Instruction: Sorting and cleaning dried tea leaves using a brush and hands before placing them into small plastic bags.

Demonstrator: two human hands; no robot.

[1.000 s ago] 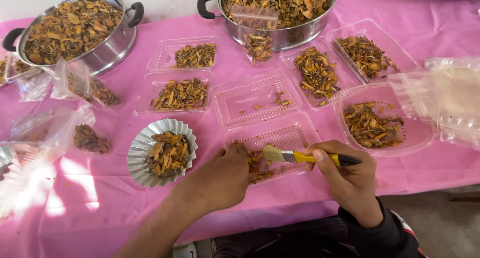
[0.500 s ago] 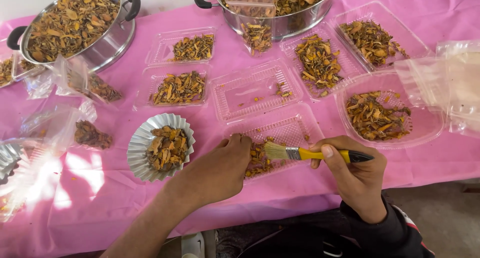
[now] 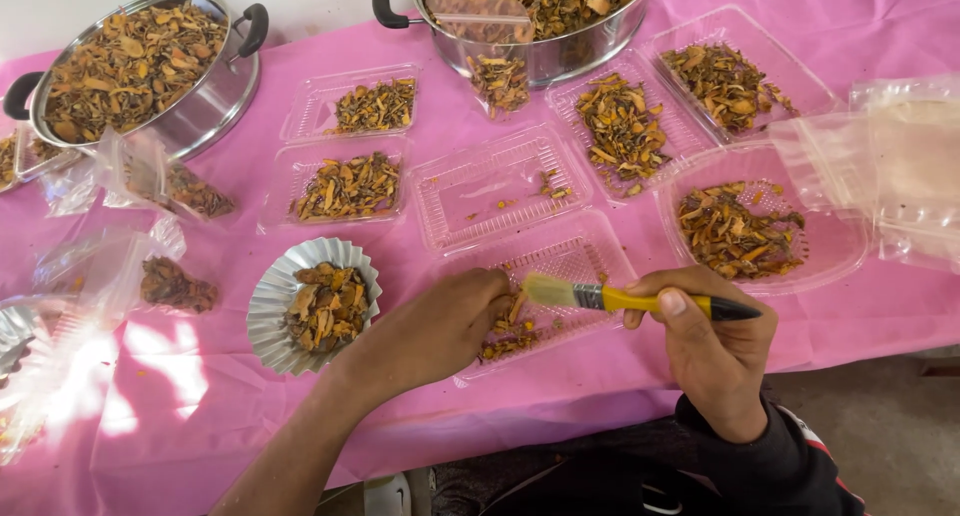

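My right hand (image 3: 712, 338) grips a small paintbrush (image 3: 630, 299) with a yellow and black handle, its pale bristles pointing left over a clear plastic tray (image 3: 570, 259) near the table's front edge. My left hand (image 3: 440, 328) rests in that tray's left side, fingers curled on a pile of dried brown-orange pieces (image 3: 508, 328). Whether it pinches any piece is hidden. A fluted foil cup (image 3: 268, 306) holding more dried pieces sits just left of the left hand.
A pink cloth (image 3: 200, 416) covers the table. Two steel pots (image 3: 205, 96) (image 3: 560, 56) full of dried pieces stand at the back. Several clear trays (image 3: 500, 181), some filled, lie between. Plastic bags (image 3: 900, 166) lie at right, crumpled bags (image 3: 90, 276) at left.
My left hand has slid a little right, deeper into the front tray. The brush has shifted slightly right and stayed over the tray. The camera view moved a bit.
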